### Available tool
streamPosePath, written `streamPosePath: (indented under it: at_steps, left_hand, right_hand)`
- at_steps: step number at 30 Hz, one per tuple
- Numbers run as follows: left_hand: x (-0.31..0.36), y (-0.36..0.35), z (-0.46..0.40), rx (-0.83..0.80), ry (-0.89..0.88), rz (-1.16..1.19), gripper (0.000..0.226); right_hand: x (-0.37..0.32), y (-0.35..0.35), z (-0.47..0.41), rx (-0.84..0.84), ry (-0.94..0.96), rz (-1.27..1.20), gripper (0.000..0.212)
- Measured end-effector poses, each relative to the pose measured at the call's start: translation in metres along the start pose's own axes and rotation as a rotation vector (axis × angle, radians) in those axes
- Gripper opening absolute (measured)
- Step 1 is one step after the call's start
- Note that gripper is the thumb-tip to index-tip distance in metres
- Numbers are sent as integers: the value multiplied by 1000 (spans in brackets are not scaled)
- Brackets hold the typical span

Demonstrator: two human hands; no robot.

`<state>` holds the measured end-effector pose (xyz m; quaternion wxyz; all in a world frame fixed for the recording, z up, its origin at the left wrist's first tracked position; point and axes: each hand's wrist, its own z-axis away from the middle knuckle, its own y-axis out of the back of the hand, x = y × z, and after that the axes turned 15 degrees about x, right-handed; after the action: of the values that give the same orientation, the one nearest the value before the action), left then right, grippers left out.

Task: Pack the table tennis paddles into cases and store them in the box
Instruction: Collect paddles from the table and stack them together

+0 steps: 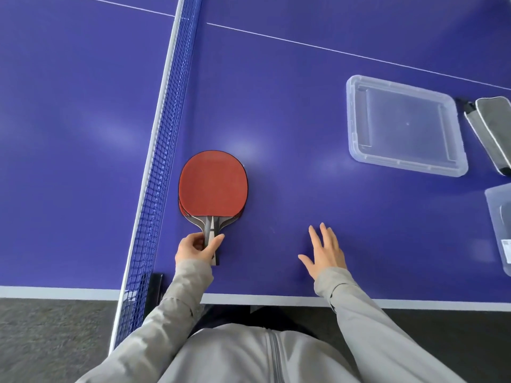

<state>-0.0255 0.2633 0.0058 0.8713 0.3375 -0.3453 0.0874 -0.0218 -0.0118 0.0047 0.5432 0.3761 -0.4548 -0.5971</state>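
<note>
Paddles gripped at the net, right hand spread on the table

The left hand [197, 248] pinches the handle of stacked red paddles [212, 185] lying just beside the net [166, 128]. The right hand [326, 251], at 3 o'clock from it, has its fingers spread. Toward 2 o'clock lie a clear lid [405, 125], a grey case [493, 131] and a box [500, 217] at the edge.

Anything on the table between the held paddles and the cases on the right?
Only the clear lid, lying slightly beyond a straight line from the paddles in the left hand to the grey cases. The right hand hovers open nearer the table edge.
</note>
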Motion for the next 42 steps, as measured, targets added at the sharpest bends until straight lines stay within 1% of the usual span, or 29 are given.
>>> streamPosePath:
  at_steps: [6,14,18,22,26,29,31,34,36,38,42]
  left_hand:
    - [-4,-6,5,45,-37,9,38]
    - [0,-4,8,105,-69,-63,41]
    - [-2,-3,8,108,-47,-53,42]
    - [-3,-4,8,118,-74,-98,39]
    - [-3,-2,8,109,-87,-111,42]
    - [-3,3,13,108,-120,-117,53]
    - [-5,7,19,150,-226,-145,62]
    - [-7,11,33,255,-513,-264,69]
    - [-6,9,45,293,-665,-355,69]
    - [-2,1,60,279,-823,-412,67]
    - [7,-27,98,128,-1145,-595,63]
  right_hand:
    - [-1,-1,-1,-16,-2,11,75]
    - [-1,-1,0,-3,5,17,74]
    - [0,-1,0,9,17,22,75]
    - [1,-1,1,14,17,10,75]
    - [4,-2,1,17,31,-15,75]
    - [10,0,2,12,48,-50,75]
    - [15,1,5,15,49,-65,75]
    - [28,4,10,24,53,-90,73]
    - [40,6,15,32,55,-109,71]
    - [54,8,22,48,41,-132,69]
    - [94,9,42,78,3,-172,65]
